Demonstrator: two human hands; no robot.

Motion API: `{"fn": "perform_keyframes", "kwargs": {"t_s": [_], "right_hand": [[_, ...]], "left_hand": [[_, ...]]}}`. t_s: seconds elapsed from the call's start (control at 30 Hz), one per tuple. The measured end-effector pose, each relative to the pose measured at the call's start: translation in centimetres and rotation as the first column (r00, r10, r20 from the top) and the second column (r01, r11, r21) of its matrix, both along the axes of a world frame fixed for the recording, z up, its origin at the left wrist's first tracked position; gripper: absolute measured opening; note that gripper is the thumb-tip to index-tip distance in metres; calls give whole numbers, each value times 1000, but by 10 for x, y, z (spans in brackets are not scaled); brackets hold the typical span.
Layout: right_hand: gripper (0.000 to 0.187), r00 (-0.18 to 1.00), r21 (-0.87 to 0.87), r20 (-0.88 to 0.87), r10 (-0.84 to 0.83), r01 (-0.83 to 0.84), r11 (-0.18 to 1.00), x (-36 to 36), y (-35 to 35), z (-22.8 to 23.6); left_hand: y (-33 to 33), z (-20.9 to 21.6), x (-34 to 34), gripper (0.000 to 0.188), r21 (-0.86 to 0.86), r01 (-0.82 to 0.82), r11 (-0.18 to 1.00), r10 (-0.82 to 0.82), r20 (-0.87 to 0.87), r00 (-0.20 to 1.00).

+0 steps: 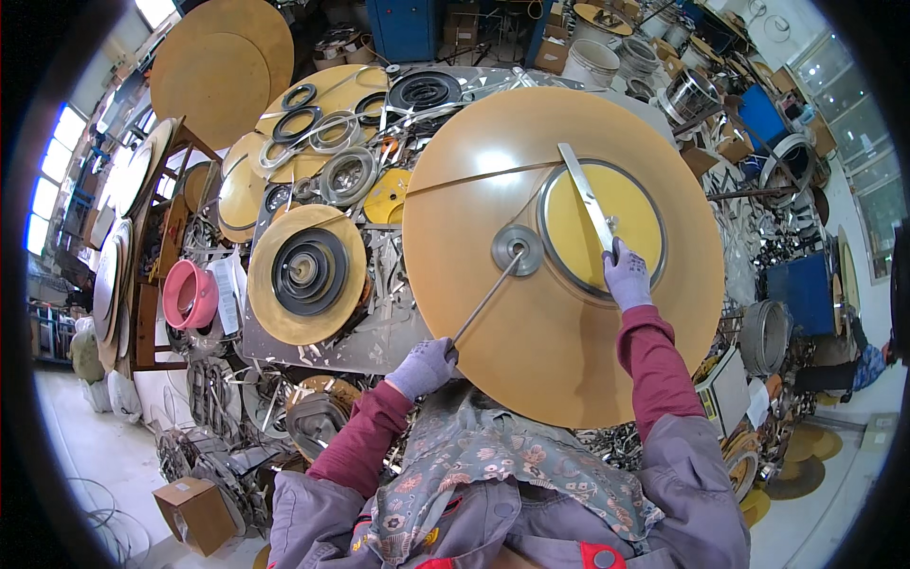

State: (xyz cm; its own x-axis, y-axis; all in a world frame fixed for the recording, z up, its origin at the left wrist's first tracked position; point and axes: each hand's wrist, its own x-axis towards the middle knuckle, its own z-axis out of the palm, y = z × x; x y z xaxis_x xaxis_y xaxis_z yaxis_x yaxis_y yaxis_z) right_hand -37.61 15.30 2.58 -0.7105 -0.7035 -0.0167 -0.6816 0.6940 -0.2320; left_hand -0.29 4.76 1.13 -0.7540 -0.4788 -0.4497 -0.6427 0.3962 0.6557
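Note:
A large tan disc lies in front of me, with a round yellow plate ringed by a dark coil of narrow strip on it. My right hand, in a grey-purple glove, is closed around the lower end of a flat metal bar lying across the yellow plate. My left hand, gloved alike, grips the near end of a thin metal rod at the disc's edge. The rod's far tip meets a small grey flanged wheel beside the coil. A thin strip runs from the disc's left edge toward the coil.
Left of the disc, a smaller tan disc carries a dark coil. Behind it are several loose rings and coils, with metal scraps on the grey tabletop. A pink tub stands farther left. A cardboard box sits on the floor.

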Motion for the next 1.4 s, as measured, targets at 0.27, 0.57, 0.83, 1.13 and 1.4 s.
{"fn": "perform_keyframes", "kwargs": {"t_s": [0.27, 0.57, 0.83, 1.13, 1.4], "right_hand": [[44, 1000, 7, 0, -9, 9, 1000, 2, 1, 4], [43, 1000, 11, 1, -8, 8, 1000, -1, 2, -3], [43, 999, 23, 28, -25, 24, 999, 3, 0, 6], [42, 999, 36, 32, -8, 7, 999, 7, -2, 10], [39, 999, 4, 26, -19, 19, 1000, 7, 1, 7]], "left_hand": [[1, 0, 1, 26, 15, -7, 1000, 7, -9, 1000], [3, 1, 0, 25, 17, -20, 1000, 21, -19, 1000], [1, -1, 3, 24, 10, -2, 1000, 2, 5, 1000], [5, -6, 4, 24, 34, -7, 999, 7, -21, 1000], [5, -5, 6, 24, 14, -21, 1000, 22, -47, 999]]}}
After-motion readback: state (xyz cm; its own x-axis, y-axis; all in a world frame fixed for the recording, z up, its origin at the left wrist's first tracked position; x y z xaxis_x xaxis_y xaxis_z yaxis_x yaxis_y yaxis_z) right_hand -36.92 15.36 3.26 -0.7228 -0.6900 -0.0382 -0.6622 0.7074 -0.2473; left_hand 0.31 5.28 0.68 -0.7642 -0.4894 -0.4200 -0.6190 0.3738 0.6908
